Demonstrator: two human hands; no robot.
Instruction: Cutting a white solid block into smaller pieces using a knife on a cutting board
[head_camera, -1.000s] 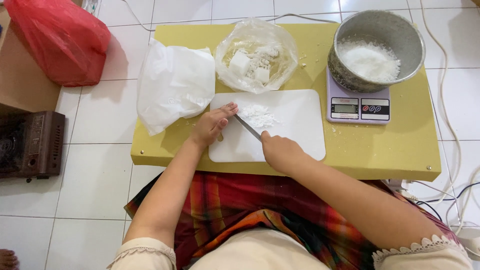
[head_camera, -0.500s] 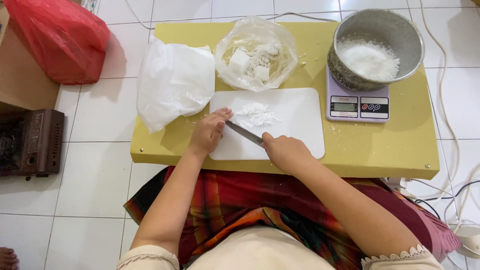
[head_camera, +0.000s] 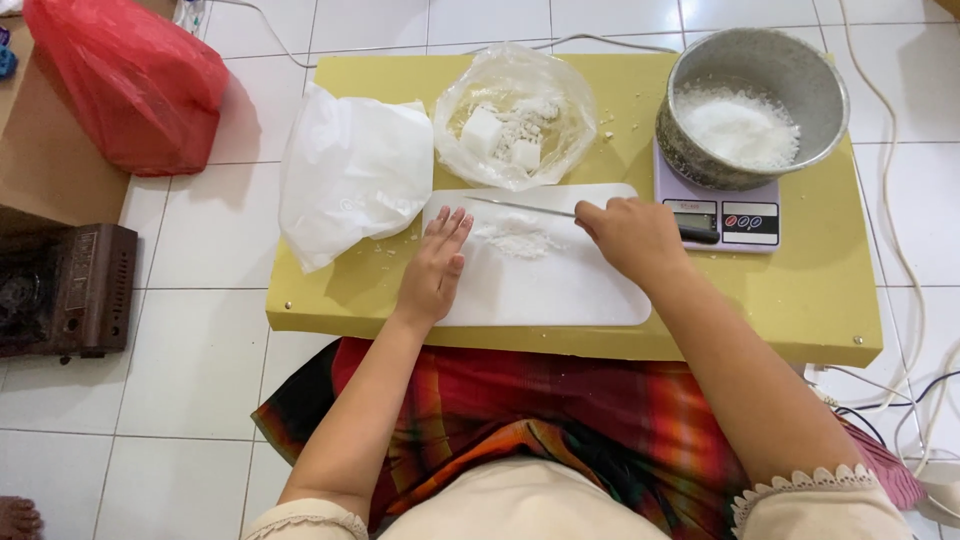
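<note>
The right hand (head_camera: 632, 236) is closed around the handle of a thin metal knife (head_camera: 520, 207), its blade lying level across the far edge of the white rectangular plastic cutting board (head_camera: 560, 290). The left hand (head_camera: 436, 268) rests flat and open-fingered on the board, holding nothing. Between them sits a small heap of white crumbly shavings (head_camera: 518, 238), pale against the board and hard to outline. The fist hides the handle.

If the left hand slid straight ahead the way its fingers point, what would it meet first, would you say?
Probably the knife blade lying across the cutting board just beyond the left hand, then the clear bag of white chunks.
</note>
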